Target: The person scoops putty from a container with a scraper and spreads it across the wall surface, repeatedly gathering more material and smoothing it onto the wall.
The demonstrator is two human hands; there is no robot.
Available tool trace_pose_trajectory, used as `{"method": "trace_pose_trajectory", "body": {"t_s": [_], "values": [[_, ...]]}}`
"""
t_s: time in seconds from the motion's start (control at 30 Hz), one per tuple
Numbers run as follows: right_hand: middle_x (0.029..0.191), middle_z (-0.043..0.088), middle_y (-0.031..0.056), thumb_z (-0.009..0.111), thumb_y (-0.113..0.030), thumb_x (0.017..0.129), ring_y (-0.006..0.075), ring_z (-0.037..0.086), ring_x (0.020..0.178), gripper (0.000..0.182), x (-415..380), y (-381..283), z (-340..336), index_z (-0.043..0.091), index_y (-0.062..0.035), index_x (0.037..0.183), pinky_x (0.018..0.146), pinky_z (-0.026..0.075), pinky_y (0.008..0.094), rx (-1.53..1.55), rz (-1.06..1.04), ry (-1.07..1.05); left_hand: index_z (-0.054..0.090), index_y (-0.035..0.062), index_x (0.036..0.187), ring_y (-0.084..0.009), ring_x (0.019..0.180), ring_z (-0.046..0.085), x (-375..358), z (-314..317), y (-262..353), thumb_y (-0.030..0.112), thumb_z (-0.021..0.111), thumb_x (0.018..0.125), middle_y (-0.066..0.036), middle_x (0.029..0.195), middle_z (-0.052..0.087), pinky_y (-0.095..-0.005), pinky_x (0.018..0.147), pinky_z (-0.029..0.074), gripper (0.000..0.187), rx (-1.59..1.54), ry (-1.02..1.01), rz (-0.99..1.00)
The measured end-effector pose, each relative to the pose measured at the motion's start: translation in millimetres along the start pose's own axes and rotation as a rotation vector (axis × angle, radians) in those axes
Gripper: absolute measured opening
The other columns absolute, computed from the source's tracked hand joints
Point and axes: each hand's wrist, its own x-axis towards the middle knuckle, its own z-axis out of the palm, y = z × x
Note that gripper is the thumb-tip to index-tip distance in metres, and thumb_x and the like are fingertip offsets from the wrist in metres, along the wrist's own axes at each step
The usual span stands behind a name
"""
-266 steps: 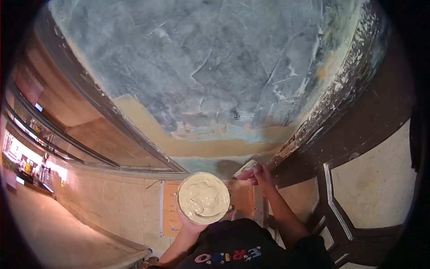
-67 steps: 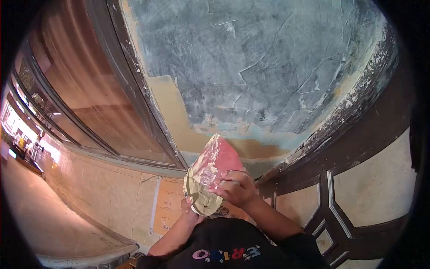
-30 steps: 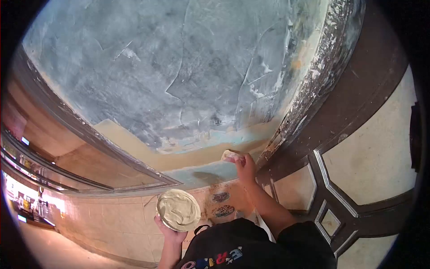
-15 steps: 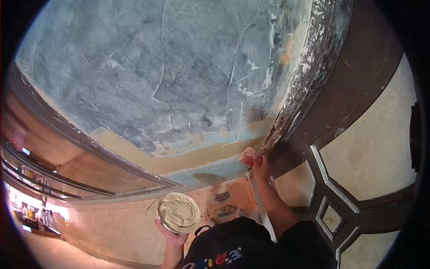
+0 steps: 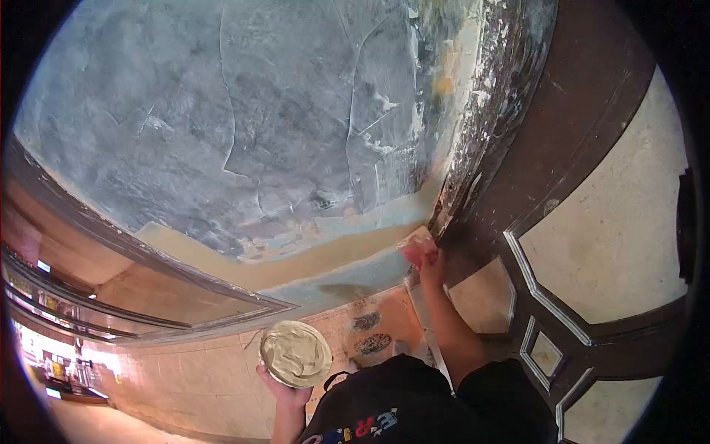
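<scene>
Wall: mottled blue-grey, tan band low down
Paste: pale cream
Scraper: pink, cream-smeared
Shirt: black, multicoloured lettering

A blue-grey plastered wall section stands before the person, between a dark-framed brown pane on the left and a dark brown wooden panelled surface on the right. A beige tiled surface extends below the pane, with a flat orange sheet to its right, beneath the wall section. The round tub of cream-coloured paste rests in the left hand, before the black fabric shirt and slightly left. The flat pink spreader is in the right hand, farther forward and right, at the wall section's lower right corner.
</scene>
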Motion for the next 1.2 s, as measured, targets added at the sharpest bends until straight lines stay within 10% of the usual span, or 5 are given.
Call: {"method": "trace_pose_trajectory", "body": {"t_s": [0.07,0.37,0.6,0.83,1.2], "values": [[0.076,0.059,0.0084,0.056,-0.028,0.09,0.0179,0.058,0.053,0.025,-14,18,-1,0.053,-0.0048,0.099,0.047,0.047,0.0289,0.506,0.802,-0.135,0.045,0.0134,0.129,-0.0294,0.119,0.047,0,-2,-3,0.058,0.043,0.079,-0.008,0.131,0.048,-0.0484,0.098,0.04,0.067,-0.007,0.029,0.007],[0.072,0.055,0.0044,0.051,-0.04,0.093,0.0151,0.058,0.052,0.034,2,-53,30,0.051,-0.009,0.108,0.047,0.051,0.0271,0.876,0.775,-0.367,0.046,0.0134,0.128,-0.0298,0.118,0.047,1,13,-15,0.058,0.045,0.077,-0.008,0.129,0.048,-0.0483,0.096,0.042,0.068,0.027,0.074,-0.015],[0.074,0.054,0.0058,0.049,-0.045,0.092,0.0194,0.06,0.055,0.037,-40,34,44,0.049,-0.0111,0.108,0.044,0.048,0.0304,0.763,1.093,-0.407,0.044,0.0154,0.13,-0.0295,0.119,0.046,-3,16,-23,0.061,0.043,0.078,-0.008,0.131,0.046,-0.0492,0.096,0.041,0.07,0.027,0.089,0.03],[0.079,0.055,0.0053,0.049,-0.038,0.095,0.018,0.061,0.061,0.034,-3,-26,19,0.047,-0.0119,0.116,0.055,0.052,0.0282,0.942,0.865,-0.476,0.043,0.0164,0.132,-0.0293,0.119,0.047,-1,17,-30,0.063,0.041,0.079,-0.008,0.132,0.046,-0.0485,0.095,0.042,0.07,0.016,0.086,0.034],[0.082,0.053,0.0063,0.046,-0.047,0.093,0.0223,0.064,0.065,0.042,-9,18,20,0.042,-0.0171,0.122,0.056,0.055,0.0336,0.775,1.073,-0.522,0.046,0.0136,0.129,-0.0296,0.118,0.048,8,29,-41,0.06,0.045,0.078,-0.009,0.131,0.047,-0.0483,0.096,0.042,0.07,0.028,0.024,0.033]]}}
